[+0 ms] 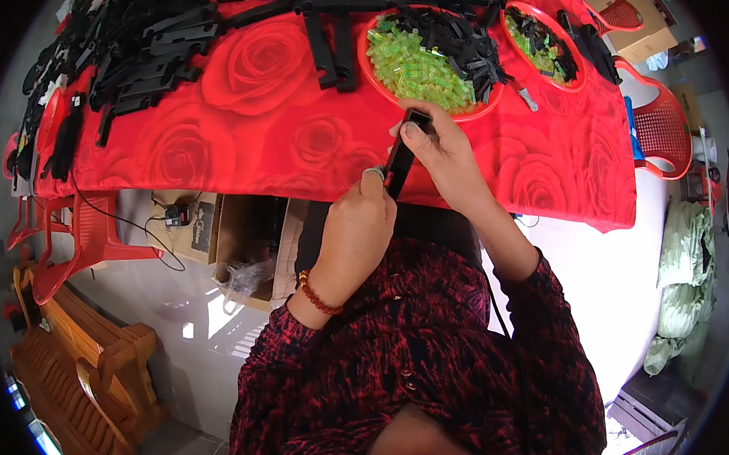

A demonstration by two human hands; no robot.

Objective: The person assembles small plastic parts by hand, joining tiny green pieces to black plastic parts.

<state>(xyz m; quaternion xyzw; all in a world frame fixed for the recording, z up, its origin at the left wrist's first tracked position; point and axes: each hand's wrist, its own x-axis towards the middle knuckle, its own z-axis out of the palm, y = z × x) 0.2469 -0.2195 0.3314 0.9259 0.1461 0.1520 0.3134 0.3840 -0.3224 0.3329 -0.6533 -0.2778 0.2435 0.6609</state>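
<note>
Red rose-print worktop [253, 143] across the frame's upper half; black part [402, 158] held at centre.
Left hand [360, 223] has its grip closed on the lower end, right hand [447, 153] on the upper, apparently for steadiness; green bits [414, 64] lie in a basin [364, 60] just above, likely for reach.

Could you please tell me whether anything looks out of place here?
A small grey piece lies alone on the red tablecloth, outside both the larger red bowl and the smaller red bowl, so it may be stray; I cannot tell what it is. The held black part shows no clear damage.
</note>
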